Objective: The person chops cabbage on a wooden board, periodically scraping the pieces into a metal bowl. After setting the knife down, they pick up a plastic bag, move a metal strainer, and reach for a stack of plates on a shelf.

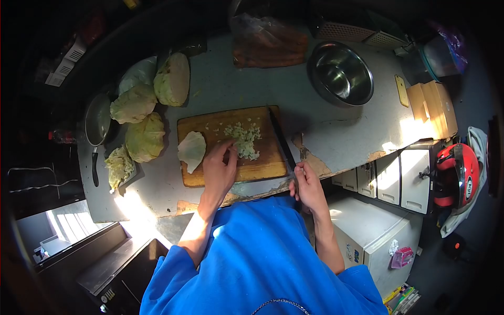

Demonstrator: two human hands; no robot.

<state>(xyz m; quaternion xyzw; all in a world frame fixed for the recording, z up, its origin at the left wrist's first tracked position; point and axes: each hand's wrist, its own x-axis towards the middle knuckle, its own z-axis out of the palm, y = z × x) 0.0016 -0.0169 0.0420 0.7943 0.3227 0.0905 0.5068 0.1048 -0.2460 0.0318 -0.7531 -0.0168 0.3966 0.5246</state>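
A wooden cutting board (210, 181) lies near the front edge of the table. On it are a pile of chopped cabbage (244, 137) and, to the left, a pale cabbage leaf (192, 151). My left hand (219, 167) rests on the board between leaf and pile. Its fingers are bent together at the pile's left edge; whatever they pinch, if anything, is hidden. Closed around a handle, my right hand (307, 186) holds a dark-bladed knife (281, 137). The blade points away from me, along the board's right edge, apart from the pile.
Several cabbage pieces (144, 137) sit left of the board, beside a frying pan (97, 121). A steel bowl (341, 73) stands at the back right, near a bag of carrots (270, 46). Farther right are a phone (401, 90), a cardboard box (433, 107) and a red helmet (455, 173).
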